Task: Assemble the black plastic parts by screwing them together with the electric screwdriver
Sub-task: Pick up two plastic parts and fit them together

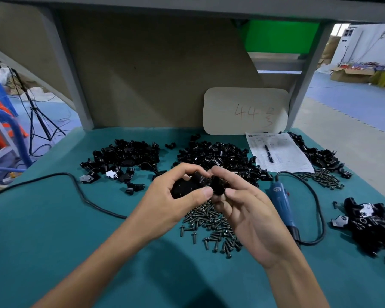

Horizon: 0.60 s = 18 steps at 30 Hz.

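Observation:
My left hand (176,196) grips a flat black plastic part (187,186) above the table. Touching that part on its right is a smaller black clamp part (219,185), pinched by my right hand (247,210). Beneath both hands lies a heap of dark screws (211,227). The blue electric screwdriver (281,202) lies on the green table (53,241) just right of my right hand, with no hand on it. Its black cord (318,210) loops round it.
Two heaps of black parts (122,158) (218,156) lie behind my hands. More black parts (373,227) sit at the right edge and far right (320,154), beside a second screw pile (327,178). A paper sheet with a pen (278,154), a numbered card (245,110) and a black cable (76,185) are also there.

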### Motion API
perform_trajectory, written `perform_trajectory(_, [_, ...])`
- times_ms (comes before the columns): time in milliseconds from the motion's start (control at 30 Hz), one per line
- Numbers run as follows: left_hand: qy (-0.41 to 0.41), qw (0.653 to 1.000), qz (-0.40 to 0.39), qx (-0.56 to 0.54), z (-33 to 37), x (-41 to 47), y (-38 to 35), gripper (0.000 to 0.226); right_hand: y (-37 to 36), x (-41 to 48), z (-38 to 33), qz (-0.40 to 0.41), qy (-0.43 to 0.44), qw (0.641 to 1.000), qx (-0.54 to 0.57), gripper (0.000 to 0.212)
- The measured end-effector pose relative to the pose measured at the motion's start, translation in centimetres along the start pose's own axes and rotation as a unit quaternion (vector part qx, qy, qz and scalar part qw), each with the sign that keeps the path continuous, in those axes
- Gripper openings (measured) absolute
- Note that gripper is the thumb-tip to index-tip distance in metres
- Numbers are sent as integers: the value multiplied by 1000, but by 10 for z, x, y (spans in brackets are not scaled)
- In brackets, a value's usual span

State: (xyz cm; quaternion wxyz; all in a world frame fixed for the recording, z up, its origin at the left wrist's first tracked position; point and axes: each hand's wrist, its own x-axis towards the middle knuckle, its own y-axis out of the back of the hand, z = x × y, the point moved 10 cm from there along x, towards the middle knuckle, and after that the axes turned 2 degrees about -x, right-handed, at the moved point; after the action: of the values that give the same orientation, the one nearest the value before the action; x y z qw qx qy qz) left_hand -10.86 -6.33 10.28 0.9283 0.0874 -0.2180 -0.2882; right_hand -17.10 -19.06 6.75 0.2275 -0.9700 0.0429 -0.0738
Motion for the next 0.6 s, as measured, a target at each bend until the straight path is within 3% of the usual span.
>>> perform_trajectory(167, [9, 998, 23, 52, -3, 1, 8, 34, 0, 0, -3, -1, 13, 1000, -8, 35])
perform_trajectory(267, [80, 993, 2, -84, -17, 1, -1, 28, 2, 1, -1, 13, 19, 1000, -17, 36])
perform_trajectory(400, [197, 939, -41, -279, -31, -8, -20, 45, 3, 2, 0, 28, 25, 998, -52, 33])
perform_trajectory(533, [170, 949, -82, -254, -26, -7, -22, 29, 7, 2, 1, 40, 25, 997, -58, 31])
perform_trajectory(600, [165, 951, -77, -251, -25, -7, -23, 34, 9, 2, 0, 48, 31, 996, -65, 32])
